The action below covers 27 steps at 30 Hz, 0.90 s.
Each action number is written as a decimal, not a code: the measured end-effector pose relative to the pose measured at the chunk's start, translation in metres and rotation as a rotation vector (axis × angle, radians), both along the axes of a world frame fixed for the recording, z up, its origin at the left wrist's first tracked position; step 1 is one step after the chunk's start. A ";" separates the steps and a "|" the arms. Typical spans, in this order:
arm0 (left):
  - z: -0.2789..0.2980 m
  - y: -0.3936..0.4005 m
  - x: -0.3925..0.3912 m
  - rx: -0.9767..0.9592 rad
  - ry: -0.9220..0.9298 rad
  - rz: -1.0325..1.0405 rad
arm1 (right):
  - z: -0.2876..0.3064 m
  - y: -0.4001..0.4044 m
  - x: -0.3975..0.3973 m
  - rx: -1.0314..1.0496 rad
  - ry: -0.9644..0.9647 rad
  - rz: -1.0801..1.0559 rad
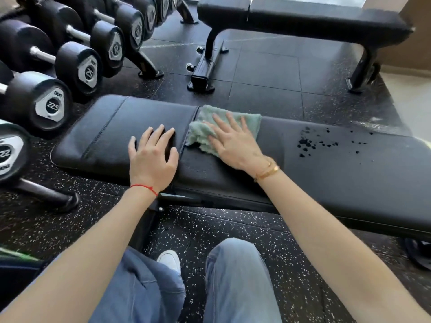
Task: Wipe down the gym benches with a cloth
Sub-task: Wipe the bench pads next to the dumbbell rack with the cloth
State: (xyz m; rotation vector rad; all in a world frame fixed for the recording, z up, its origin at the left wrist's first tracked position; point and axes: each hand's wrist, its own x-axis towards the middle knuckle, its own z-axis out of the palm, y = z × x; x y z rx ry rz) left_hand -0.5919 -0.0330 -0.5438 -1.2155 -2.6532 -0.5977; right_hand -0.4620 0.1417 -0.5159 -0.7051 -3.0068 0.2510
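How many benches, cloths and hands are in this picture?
Benches: 2, near bench and far bench
Cloths: 1, green cloth
Hands: 2, left hand and right hand
Total: 5
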 end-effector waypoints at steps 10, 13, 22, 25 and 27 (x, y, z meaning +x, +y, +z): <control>-0.001 0.000 0.001 -0.016 0.009 0.005 | 0.000 0.037 0.070 0.006 -0.009 -0.080; 0.001 0.002 0.002 -0.008 -0.003 0.012 | 0.008 0.048 0.022 0.012 -0.057 -0.167; 0.001 -0.001 0.002 -0.009 -0.007 -0.001 | -0.004 -0.029 0.102 0.002 0.045 0.132; 0.001 -0.001 0.002 -0.006 -0.005 -0.008 | -0.003 0.021 0.104 0.014 0.019 -0.054; 0.002 -0.001 0.003 -0.007 -0.011 -0.006 | 0.004 0.053 0.075 0.000 -0.020 -0.191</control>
